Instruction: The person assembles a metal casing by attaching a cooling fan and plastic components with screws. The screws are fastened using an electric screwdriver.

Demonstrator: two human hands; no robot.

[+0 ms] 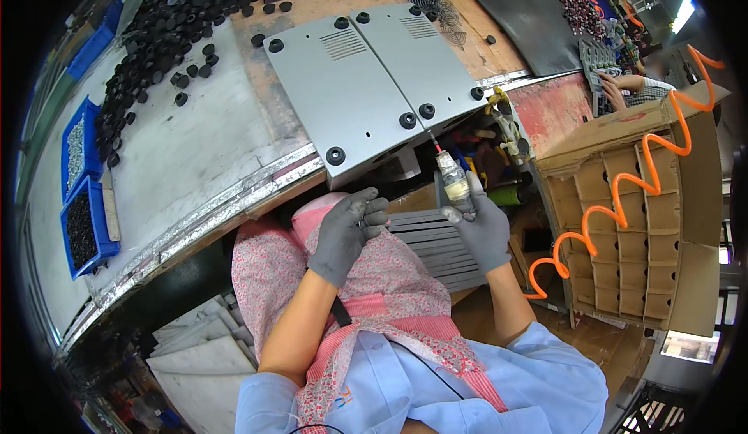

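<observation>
Two grey metal casings (343,83) lie side by side at the table's front edge, with vent slots and black round feet (335,156) near their corners. My right hand (479,231), in a grey glove, is closed round a tape-wrapped power screwdriver (452,177). Its thin bit points up toward the near edge of the casings, by the gap between them. My left hand (347,233), gloved too, is held over my lap just short of the table edge. Its fingers are curled in, and whatever they may hold is hidden.
Loose black feet (160,37) are heaped at the far left. Two blue bins (92,227) of small parts stand at the left edge. An orange coiled hose (623,188) hangs before a divided cardboard box (615,239) at right. Another person's hand (615,87) works beyond.
</observation>
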